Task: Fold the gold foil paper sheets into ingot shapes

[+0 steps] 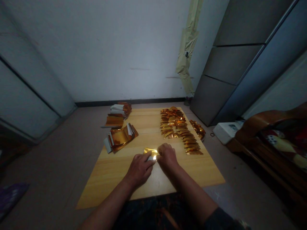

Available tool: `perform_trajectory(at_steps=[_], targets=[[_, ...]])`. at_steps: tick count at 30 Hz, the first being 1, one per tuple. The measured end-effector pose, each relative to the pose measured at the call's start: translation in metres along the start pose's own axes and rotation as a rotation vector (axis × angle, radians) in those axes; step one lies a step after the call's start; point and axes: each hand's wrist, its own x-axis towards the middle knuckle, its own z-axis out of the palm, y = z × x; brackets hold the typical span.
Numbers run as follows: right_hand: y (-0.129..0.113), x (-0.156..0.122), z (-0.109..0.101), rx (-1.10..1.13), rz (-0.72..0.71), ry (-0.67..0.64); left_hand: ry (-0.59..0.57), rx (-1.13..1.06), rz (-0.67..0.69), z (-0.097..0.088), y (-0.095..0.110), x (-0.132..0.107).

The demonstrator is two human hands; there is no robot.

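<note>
Between my hands, just above or on the wooden table (107,179), is a small sheet of shiny gold foil paper (150,150), with a pale underside showing near its lower edge. My left hand (140,167) has its thumb and fingers closed on the sheet's left part. At the sheet's right end, my right hand (167,155) pinches the edge with curled fingers. Loose stacks of gold foil sheets (121,136) lie to the left. On the right are rows of folded gold foil pieces (171,121), overlapping one another.
Rolled bundles of paper (118,110) sit at the table's far left corner. A heap of folded gold pieces (198,128) is beyond its right edge. A grey refrigerator (223,67), a white box (225,131) and a wooden bench (259,153) stand to the right.
</note>
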Motion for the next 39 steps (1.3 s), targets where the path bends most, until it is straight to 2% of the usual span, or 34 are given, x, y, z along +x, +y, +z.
perform_trajectory(at_steps=[5, 10, 16, 25, 33, 39], targets=[[0.006, -0.005, 0.000, -0.086, -0.168, -0.064, 0.022, -0.008, -0.055, -0.005, -0.010, 0.008], [-0.002, -0.016, 0.003, -0.102, -0.206, -0.075, 0.061, 0.080, -0.084, -0.009, -0.013, 0.015], [-0.012, -0.024, 0.004, -0.083, -0.287, -0.100, 0.038, 0.107, -0.091, -0.005, -0.011, 0.014], [-0.005, -0.022, 0.000, -0.076, -0.371, -0.085, 0.034, 0.213, -0.034, -0.006, -0.013, 0.003], [0.000, -0.017, -0.001, -0.035, -0.366, -0.085, -0.042, 0.106, 0.004, -0.012, -0.016, 0.008], [0.021, 0.001, -0.015, -0.014, -0.498, -0.121, 0.041, 0.065, -0.063, -0.006, -0.014, 0.012]])
